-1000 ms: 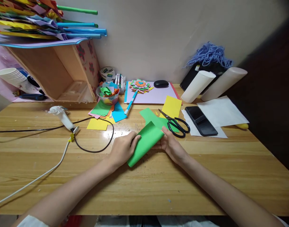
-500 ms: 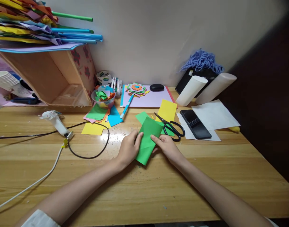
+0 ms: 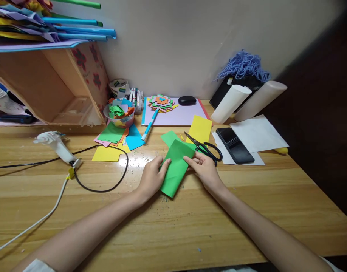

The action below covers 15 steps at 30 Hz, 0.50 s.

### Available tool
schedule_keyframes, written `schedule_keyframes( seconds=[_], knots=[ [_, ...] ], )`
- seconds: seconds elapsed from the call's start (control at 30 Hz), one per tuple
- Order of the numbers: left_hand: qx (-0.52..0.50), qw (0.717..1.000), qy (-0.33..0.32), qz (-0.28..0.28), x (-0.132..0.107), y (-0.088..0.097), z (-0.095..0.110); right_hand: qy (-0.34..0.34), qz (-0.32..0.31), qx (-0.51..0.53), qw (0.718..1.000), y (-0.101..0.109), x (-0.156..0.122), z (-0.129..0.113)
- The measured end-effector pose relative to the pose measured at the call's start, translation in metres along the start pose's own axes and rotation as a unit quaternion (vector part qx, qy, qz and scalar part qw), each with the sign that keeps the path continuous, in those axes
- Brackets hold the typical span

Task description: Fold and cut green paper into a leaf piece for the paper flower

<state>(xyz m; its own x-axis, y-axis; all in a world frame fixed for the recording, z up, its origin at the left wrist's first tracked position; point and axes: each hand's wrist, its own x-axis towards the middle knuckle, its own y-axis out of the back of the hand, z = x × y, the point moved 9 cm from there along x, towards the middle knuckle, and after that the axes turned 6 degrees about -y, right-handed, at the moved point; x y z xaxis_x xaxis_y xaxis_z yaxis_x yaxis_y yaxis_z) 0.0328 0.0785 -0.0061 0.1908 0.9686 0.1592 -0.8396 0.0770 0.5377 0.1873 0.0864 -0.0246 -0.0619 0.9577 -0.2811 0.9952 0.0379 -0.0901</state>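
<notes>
Between both hands is a folded piece of green paper (image 3: 175,166), held tilted above the wooden table. My left hand (image 3: 153,175) grips its left edge, thumb on top and fingers underneath. My right hand (image 3: 204,168) pinches its upper right edge, the thumb lying on the face of the paper. Black-handled scissors (image 3: 209,152) lie just beyond my right hand, their blades pointing to the upper left. Under them are a yellow sheet (image 3: 200,128) and another green piece (image 3: 169,138), partly hidden by the paper I hold.
A phone (image 3: 235,146) lies on white paper at right, near two white rolls (image 3: 231,104). Behind stand a paper flower (image 3: 161,102) on a lilac sheet and a bowl of scraps (image 3: 119,115). Left are coloured sheets (image 3: 107,153), a black cable (image 3: 105,190) and a white glue gun (image 3: 56,145).
My right thumb has shifted slightly up along the paper's right edge, and the fingers have curled closer to its upper corner. The view has turned slightly; the left grip looks the same.
</notes>
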Motion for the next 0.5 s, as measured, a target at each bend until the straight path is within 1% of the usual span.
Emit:
schedule_keyframes(
  seconds=[0.3,0.37,0.43,0.5],
  knots=[
    [-0.002,1.0,0.001,-0.015,-0.001,-0.003,0.002,-0.002,0.017,0.025,1.0,0.007,0.002,0.001],
    [0.0,1.0,0.001,-0.013,-0.001,-0.002,0.003,0.003,0.003,0.024,1.0,0.003,0.001,-0.001],
    [0.002,1.0,0.002,-0.01,-0.001,-0.001,0.003,0.005,-0.025,0.013,1.0,-0.004,-0.001,-0.003],
    [0.007,1.0,0.001,-0.007,-0.002,-0.001,0.003,-0.004,-0.036,-0.006,0.999,-0.007,-0.002,-0.003]
  ],
)
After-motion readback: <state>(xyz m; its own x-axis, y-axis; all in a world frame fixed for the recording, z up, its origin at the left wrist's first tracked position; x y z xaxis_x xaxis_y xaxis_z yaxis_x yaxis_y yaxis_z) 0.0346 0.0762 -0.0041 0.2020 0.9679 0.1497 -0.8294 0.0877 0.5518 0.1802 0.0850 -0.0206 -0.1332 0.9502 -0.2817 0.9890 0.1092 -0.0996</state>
